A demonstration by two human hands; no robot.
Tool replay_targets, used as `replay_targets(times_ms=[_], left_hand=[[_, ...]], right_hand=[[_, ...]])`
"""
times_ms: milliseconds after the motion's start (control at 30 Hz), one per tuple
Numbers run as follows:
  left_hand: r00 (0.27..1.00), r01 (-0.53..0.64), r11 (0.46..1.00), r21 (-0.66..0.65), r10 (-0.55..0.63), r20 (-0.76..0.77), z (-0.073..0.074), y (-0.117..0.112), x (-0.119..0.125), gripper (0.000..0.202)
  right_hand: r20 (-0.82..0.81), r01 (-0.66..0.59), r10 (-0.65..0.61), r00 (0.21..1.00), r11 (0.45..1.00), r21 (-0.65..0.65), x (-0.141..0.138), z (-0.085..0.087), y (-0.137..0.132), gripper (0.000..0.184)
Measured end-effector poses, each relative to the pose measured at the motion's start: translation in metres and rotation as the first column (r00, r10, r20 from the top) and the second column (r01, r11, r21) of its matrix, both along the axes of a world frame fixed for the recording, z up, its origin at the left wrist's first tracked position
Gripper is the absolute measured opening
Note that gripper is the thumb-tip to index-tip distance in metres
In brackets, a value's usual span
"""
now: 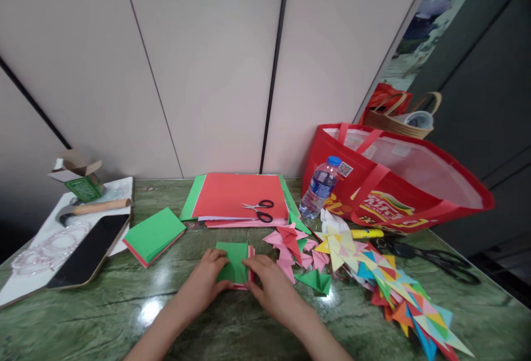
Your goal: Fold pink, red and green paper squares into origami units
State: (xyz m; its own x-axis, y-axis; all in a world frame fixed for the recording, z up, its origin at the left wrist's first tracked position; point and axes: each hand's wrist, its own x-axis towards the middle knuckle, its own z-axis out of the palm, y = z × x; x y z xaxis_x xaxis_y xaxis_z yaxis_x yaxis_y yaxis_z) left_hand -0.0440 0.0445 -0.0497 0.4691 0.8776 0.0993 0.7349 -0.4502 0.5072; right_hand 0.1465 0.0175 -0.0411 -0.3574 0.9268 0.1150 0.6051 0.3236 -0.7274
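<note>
A small stack of colored paper (233, 261), green on top with pink and red edges, sits on the table between my hands. My left hand (211, 273) grips its left side, thumb at the near edge. On the right side, the fingers and thumb of my right hand (265, 281) press around the edge. A second stack of green and red paper (155, 235) lies to the left. Just right of my right hand are folded pink and red paper pieces (286, 245) and a green folded piece (316, 280).
Behind the hands, scissors (261, 210) rest on large red sheets (240, 192). A water bottle (319, 188) and a red bag (373, 184) stand at the back right. Chained colorful origami (410, 294) and black scissors (440, 261) lie right; a phone (91, 250) lies left.
</note>
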Motion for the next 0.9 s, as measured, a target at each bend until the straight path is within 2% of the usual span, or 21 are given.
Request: replay_targets(times_ms=[100,267,367,433,500,567,600,667,733,767,800,900], left_hand=[[1.000,-0.002,1.000,-0.007,0.002,-0.017,0.001,-0.002,0.002,0.029],[1.000,-0.024,0.998,0.065,0.025,-0.010,-0.008,-0.004,0.005,0.054],[0.998,-0.007,0.998,0.064,0.012,-0.067,-0.008,-0.006,0.006,0.054],[0.996,0.002,0.999,0.035,0.001,-0.090,-0.005,-0.006,0.007,0.049],[0.996,0.005,1.000,0.008,-0.004,-0.090,-0.002,-0.006,0.007,0.044],[0.996,0.002,1.000,-0.014,-0.003,-0.086,0.001,-0.006,0.007,0.040],[0.996,-0.002,1.000,-0.023,0.000,-0.086,0.002,-0.006,0.007,0.039],[0.996,-0.013,0.999,-0.036,0.010,-0.090,0.004,-0.006,0.008,0.036],[0.996,-0.014,0.999,-0.040,0.011,-0.088,0.006,-0.007,0.009,0.033],[0.996,-0.011,0.999,-0.036,0.008,-0.085,0.007,-0.007,0.009,0.032],[0.997,-0.005,1.000,-0.029,0.003,-0.078,0.008,-0.007,0.009,0.030],[0.999,0.012,1.000,-0.006,-0.012,-0.046,0.010,-0.008,0.008,0.023]], right_hand=[[0.008,0.002,-0.002,1.000,1.000,-0.002,0.000,0.002,0.000,0.040],[0.061,0.005,-0.006,0.998,1.000,0.013,-0.004,0.001,0.001,0.038],[0.057,0.015,-0.017,0.998,0.999,0.043,-0.007,0.001,0.003,0.035],[-0.007,0.063,-0.062,0.998,0.995,0.083,-0.005,0.008,0.005,0.032],[-0.167,0.182,-0.158,0.973,0.973,0.141,0.003,0.024,0.009,0.027],[-0.410,0.359,-0.265,0.873,0.917,0.173,0.015,0.046,0.010,0.022],[-0.536,0.442,-0.305,0.788,0.885,0.148,0.021,0.058,0.010,0.020],[-0.743,0.618,-0.356,0.568,0.780,0.100,0.029,0.079,0.006,0.018],[-0.839,0.713,-0.363,0.406,0.700,0.043,0.030,0.092,-0.001,0.019],[-0.859,0.714,-0.360,0.363,0.700,0.008,0.027,0.095,-0.005,0.019],[-0.872,0.688,-0.357,0.335,0.725,-0.032,0.023,0.095,-0.010,0.019],[-0.890,0.477,-0.366,0.274,0.855,-0.205,0.003,0.084,-0.020,0.023]])
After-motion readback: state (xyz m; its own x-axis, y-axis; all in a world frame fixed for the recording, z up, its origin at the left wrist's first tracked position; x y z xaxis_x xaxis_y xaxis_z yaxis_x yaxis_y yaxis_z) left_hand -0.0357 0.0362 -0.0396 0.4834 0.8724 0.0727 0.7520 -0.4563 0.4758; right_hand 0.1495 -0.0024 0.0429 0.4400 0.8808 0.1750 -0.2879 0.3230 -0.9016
